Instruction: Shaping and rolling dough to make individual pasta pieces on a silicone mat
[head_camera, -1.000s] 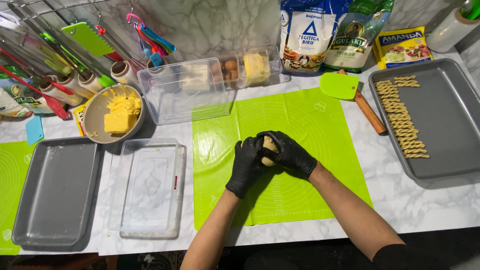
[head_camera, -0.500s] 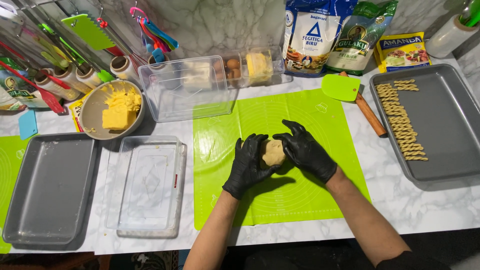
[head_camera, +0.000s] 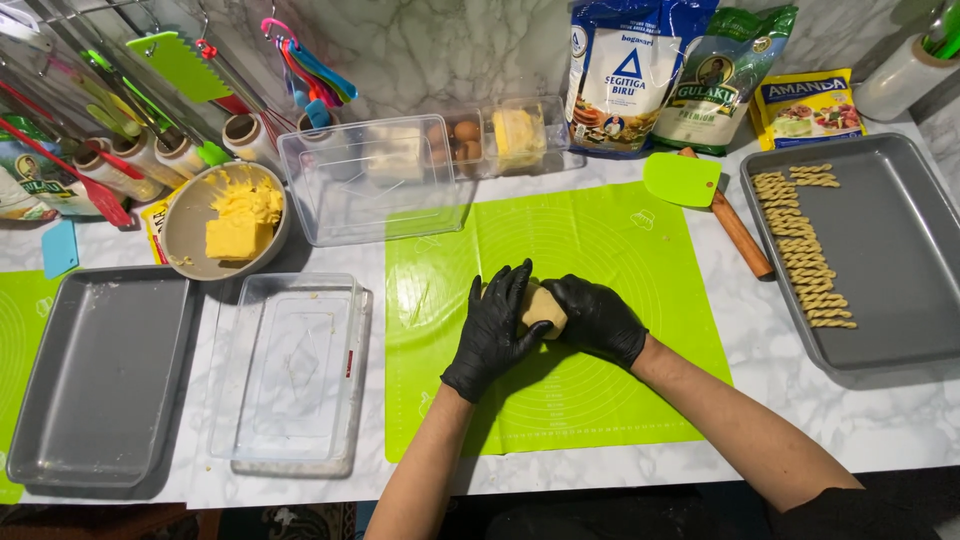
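Two gloved hands, the left hand (head_camera: 492, 333) and the right hand (head_camera: 598, 318), held a dough lump (head_camera: 543, 306) between curled fingers just above the green mat (head_camera: 600, 250), pressing from both sides, probably so that it kept its compact shape.

Bright, even overhead light, soft shadows beside trays, sharp focus, slight wide-angle edge bowing.

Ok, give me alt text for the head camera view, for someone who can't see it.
Two black-gloved hands, left hand and right hand, cup a lump of tan dough over a green silicone mat. A grey tray at right holds twisted dough sticks; a bowl of butter sits at left.
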